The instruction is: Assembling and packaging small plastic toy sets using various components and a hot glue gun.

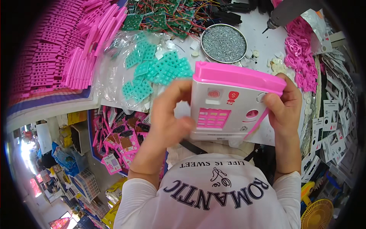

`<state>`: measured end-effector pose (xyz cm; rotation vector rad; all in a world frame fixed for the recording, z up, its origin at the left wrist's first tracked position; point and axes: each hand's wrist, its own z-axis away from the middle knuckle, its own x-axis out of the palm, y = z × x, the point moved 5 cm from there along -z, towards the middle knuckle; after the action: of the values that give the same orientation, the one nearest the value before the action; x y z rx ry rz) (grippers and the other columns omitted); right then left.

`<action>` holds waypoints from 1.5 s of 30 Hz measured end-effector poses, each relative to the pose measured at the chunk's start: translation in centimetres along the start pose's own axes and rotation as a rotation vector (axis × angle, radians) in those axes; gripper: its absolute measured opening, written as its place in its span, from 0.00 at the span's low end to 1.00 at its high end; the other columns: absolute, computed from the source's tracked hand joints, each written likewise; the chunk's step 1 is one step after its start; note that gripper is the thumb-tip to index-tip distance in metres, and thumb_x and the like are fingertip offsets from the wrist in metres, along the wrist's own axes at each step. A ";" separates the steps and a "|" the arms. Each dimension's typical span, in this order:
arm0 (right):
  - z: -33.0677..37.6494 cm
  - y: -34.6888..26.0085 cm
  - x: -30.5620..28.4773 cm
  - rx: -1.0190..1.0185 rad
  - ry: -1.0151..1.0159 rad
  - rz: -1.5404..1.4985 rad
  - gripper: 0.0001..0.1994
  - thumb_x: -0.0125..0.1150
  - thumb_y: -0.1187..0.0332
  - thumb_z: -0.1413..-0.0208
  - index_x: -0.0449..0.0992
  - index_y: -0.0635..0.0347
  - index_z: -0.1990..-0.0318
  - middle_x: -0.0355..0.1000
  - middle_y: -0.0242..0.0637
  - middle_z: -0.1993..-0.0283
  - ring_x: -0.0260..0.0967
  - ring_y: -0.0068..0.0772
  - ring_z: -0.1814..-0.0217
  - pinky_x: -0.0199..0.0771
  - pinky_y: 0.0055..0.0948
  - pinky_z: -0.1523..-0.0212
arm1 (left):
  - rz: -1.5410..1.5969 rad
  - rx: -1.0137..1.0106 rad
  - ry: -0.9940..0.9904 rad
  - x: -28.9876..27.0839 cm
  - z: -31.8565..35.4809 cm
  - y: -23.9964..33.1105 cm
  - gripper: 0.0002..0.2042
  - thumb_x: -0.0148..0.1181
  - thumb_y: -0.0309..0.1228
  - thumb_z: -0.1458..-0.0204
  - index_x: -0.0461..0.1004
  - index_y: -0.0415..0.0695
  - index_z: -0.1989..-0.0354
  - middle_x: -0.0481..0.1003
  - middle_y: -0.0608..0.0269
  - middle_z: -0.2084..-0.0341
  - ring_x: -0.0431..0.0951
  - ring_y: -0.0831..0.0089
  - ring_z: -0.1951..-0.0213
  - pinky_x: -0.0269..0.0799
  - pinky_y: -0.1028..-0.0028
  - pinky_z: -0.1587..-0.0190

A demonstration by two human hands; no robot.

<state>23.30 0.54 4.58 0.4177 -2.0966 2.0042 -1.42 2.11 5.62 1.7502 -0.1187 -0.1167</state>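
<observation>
A pink plastic panel [238, 76] with a white printed face sheet [232, 100] is held up in front of my chest, tilted. The sheet has red icons, a round opening and a window showing a pink keypad grid [213, 118]. My right hand [284, 105] grips the right side, thumb on the white face and fingers around the pink edge. My left hand [169, 112], slightly blurred, is at the left side, thumb by the lower left edge and fingers reaching behind the upper corner. Pink shows along the sheet's lower right edge.
Beyond the panel stands a round metal dish of screws [224, 43]. Teal rubber keypads [164, 66] lie on clear plastic at left, near stacked pink panels [45, 45]. Green circuit boards [160, 19] lie at the back; an electric screwdriver [284, 15] hangs at upper right.
</observation>
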 end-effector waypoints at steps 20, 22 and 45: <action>7.6 4.3 -3.7 -0.578 -0.382 1.283 0.17 0.72 0.65 0.59 0.78 0.57 0.60 0.77 0.36 0.43 0.72 0.50 0.39 0.79 0.41 0.45 | -0.530 0.508 -0.756 2.8 2.4 -6.4 0.20 0.71 0.25 0.63 0.78 0.46 0.58 0.77 0.54 0.49 0.74 0.46 0.43 0.74 0.55 0.45; 7.8 4.9 -4.0 -0.533 -0.359 1.288 0.18 0.73 0.64 0.59 0.78 0.56 0.58 0.75 0.36 0.41 0.70 0.50 0.37 0.77 0.42 0.42 | -0.534 0.511 -0.761 3.0 2.8 -7.0 0.21 0.70 0.23 0.65 0.77 0.46 0.57 0.76 0.54 0.47 0.74 0.46 0.42 0.74 0.54 0.43; 0.6 2.8 -11.3 -0.091 0.029 1.682 0.08 0.66 0.69 0.45 0.81 0.58 0.59 0.76 0.37 0.66 0.72 0.42 0.65 0.74 0.36 0.62 | -0.849 0.386 -0.805 8.1 2.7 -6.4 0.26 0.71 0.41 0.54 0.76 0.45 0.46 0.72 0.58 0.42 0.69 0.57 0.37 0.55 0.50 0.32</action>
<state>32.92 0.70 -1.90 -1.9846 -2.6790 2.2314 6.25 -0.56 -1.29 1.9313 0.0333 -1.4971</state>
